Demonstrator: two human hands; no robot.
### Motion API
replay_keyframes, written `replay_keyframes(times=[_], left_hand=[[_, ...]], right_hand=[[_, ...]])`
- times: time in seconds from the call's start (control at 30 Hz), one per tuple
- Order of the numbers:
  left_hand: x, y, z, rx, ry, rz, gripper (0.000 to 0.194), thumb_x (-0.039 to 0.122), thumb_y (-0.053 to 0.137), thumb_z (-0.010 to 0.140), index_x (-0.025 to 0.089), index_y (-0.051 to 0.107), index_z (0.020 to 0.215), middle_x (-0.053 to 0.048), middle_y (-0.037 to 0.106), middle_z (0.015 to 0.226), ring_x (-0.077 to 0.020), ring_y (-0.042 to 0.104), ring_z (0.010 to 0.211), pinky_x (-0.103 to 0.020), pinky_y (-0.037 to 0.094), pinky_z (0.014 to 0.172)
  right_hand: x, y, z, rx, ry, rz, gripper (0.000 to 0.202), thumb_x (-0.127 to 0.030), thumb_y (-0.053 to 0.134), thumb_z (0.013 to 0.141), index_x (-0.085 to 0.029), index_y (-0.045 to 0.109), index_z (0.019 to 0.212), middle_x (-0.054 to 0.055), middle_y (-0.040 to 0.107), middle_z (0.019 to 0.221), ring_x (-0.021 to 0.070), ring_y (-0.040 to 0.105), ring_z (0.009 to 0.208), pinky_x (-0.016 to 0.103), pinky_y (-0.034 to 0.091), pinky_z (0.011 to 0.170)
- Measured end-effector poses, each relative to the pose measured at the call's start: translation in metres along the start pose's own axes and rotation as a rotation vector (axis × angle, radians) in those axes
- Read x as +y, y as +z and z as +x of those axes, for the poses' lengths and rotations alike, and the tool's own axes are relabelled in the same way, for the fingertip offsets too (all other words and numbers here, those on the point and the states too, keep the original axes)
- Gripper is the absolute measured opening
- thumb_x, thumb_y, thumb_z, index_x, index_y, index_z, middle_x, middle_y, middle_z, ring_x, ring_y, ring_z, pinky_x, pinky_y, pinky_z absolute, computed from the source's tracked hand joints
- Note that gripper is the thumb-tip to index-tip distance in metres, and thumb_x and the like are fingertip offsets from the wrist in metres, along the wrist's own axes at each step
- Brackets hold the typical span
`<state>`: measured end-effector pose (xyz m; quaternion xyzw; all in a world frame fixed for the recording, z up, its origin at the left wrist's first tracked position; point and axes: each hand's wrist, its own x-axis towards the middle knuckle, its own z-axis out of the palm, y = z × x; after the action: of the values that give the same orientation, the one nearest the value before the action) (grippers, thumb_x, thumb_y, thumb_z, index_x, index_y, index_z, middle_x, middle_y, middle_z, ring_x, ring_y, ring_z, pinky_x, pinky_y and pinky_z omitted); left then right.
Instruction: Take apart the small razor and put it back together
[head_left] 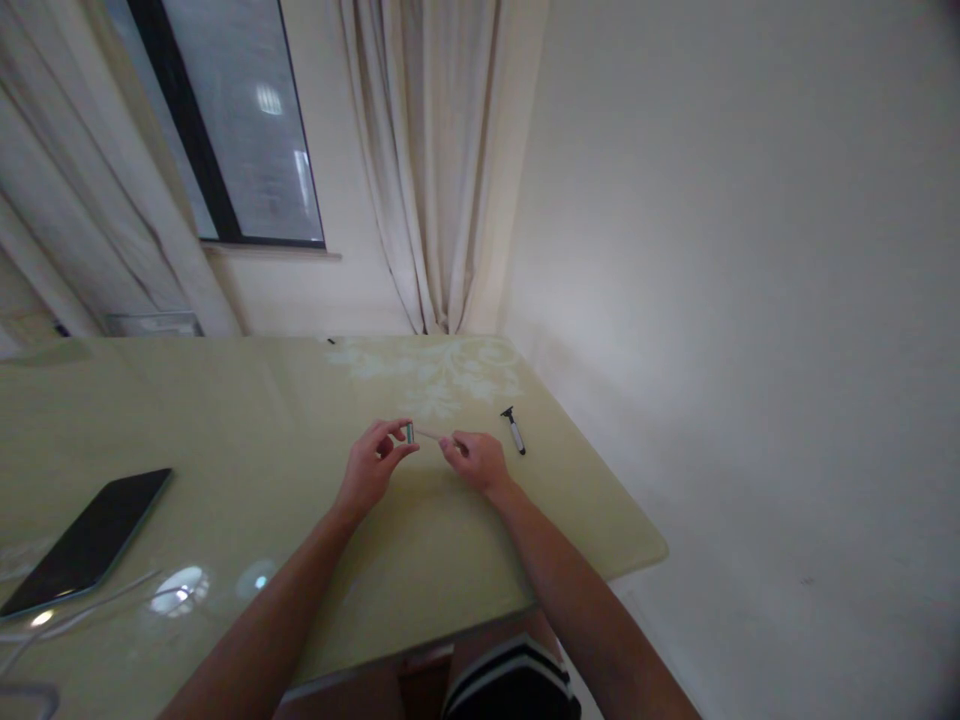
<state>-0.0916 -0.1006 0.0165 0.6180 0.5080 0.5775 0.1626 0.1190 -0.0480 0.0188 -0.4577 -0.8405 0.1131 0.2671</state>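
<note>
My left hand [371,462] pinches a small upright razor cartridge [410,433] with a teal stripe between thumb and fingers. Closed round a thin pale stick [427,434], my right hand [474,458] points its tip left at the cartridge; whether the two touch I cannot tell. Most of the stick's other end is hidden in my fingers. Just to the right of that hand, a razor handle [516,432] in grey and black lies on the table, its black head end pointing away from me.
The glossy pale yellow-green table [420,560] ends at a rounded right corner near the white wall [712,350]. A dark tablet [94,540] and a white cable [82,605] lie at the left. A tiny black object [331,341] sits by the far edge, before the curtains [427,160].
</note>
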Motion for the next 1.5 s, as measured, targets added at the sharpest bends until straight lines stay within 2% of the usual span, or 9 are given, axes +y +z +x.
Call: replay_keyframes(times=[0.07,0.2,0.33,0.43,0.57,0.93,1.07,1.2,1.5], left_hand=[[-0.0003,0.0000,0.0002,0.004,0.002,-0.001,0.032,0.038,0.077,0.082,0.023,0.073,0.111,0.002,0.061,0.087,-0.0089,0.048,0.058,-0.024,0.043,0.057],[-0.0010,-0.0002,0.0004,0.002,0.006,0.000,0.033,0.039,0.077,0.082,0.023,0.073,0.110,0.002,0.061,0.086,-0.0090,0.048,0.058,-0.024,0.043,0.057],[-0.0017,0.0004,0.0001,-0.008,0.002,-0.003,0.033,0.039,0.077,0.082,0.023,0.073,0.112,0.002,0.060,0.087,-0.0090,0.048,0.058,-0.024,0.042,0.057],[-0.0026,0.0010,-0.0001,-0.015,0.000,-0.014,0.034,0.039,0.077,0.081,0.023,0.073,0.111,0.002,0.060,0.086,-0.0089,0.047,0.057,-0.024,0.042,0.056],[-0.0035,0.0010,-0.0002,-0.011,-0.001,-0.006,0.033,0.039,0.077,0.082,0.024,0.073,0.112,0.002,0.060,0.087,-0.0091,0.047,0.058,-0.024,0.043,0.057],[-0.0006,0.0010,-0.0005,-0.024,0.000,0.005,0.033,0.040,0.077,0.082,0.023,0.074,0.109,0.002,0.061,0.084,-0.0094,0.048,0.057,-0.024,0.043,0.057],[-0.0003,0.0001,-0.0006,-0.021,-0.021,-0.002,0.033,0.040,0.076,0.082,0.023,0.073,0.111,0.002,0.061,0.087,-0.0092,0.049,0.057,-0.024,0.044,0.057],[-0.0007,0.0004,0.0000,-0.016,-0.028,-0.003,0.033,0.040,0.077,0.081,0.023,0.074,0.109,0.002,0.060,0.085,-0.0093,0.049,0.057,-0.024,0.043,0.057],[-0.0003,0.0003,-0.0005,-0.014,-0.013,-0.011,0.032,0.041,0.076,0.083,0.023,0.073,0.110,0.002,0.061,0.087,-0.0097,0.048,0.058,-0.024,0.044,0.057]], right_hand=[[0.0014,0.0005,0.0002,-0.014,-0.045,0.009,0.047,-0.051,0.047,0.100,-0.019,0.061,0.068,0.000,0.056,0.062,0.0127,0.045,0.060,0.027,0.021,0.058],[0.0023,0.0003,-0.0003,0.020,0.022,0.012,0.050,-0.052,0.044,0.101,-0.019,0.060,0.067,0.000,0.054,0.061,0.0125,0.044,0.059,0.027,0.020,0.058],[-0.0001,-0.0002,-0.0014,-0.022,-0.052,0.053,0.049,-0.051,0.045,0.101,-0.018,0.058,0.066,-0.001,0.054,0.060,0.0116,0.043,0.058,0.026,0.022,0.058],[-0.0021,-0.0002,-0.0017,0.007,0.003,0.048,0.050,-0.051,0.044,0.101,-0.019,0.057,0.066,-0.001,0.053,0.059,0.0119,0.043,0.058,0.027,0.021,0.057],[-0.0025,-0.0007,-0.0017,-0.010,-0.056,0.064,0.048,-0.050,0.046,0.100,-0.019,0.057,0.066,-0.001,0.053,0.060,0.0115,0.044,0.058,0.026,0.021,0.058],[-0.0017,0.0003,-0.0002,0.029,0.043,0.030,0.050,-0.052,0.046,0.100,-0.019,0.060,0.066,0.000,0.055,0.061,0.0126,0.044,0.059,0.028,0.020,0.057],[-0.0016,0.0000,-0.0001,0.004,-0.026,0.030,0.047,-0.050,0.049,0.099,-0.019,0.060,0.066,-0.001,0.056,0.062,0.0121,0.044,0.060,0.027,0.021,0.058],[-0.0014,-0.0007,0.0001,0.018,0.025,-0.005,0.048,-0.050,0.048,0.100,-0.019,0.058,0.065,-0.001,0.055,0.061,0.0122,0.042,0.059,0.027,0.019,0.057],[0.0001,-0.0033,-0.0008,-0.015,-0.056,0.016,0.047,-0.049,0.047,0.100,-0.019,0.058,0.066,-0.001,0.054,0.061,0.0123,0.043,0.060,0.027,0.021,0.059]])
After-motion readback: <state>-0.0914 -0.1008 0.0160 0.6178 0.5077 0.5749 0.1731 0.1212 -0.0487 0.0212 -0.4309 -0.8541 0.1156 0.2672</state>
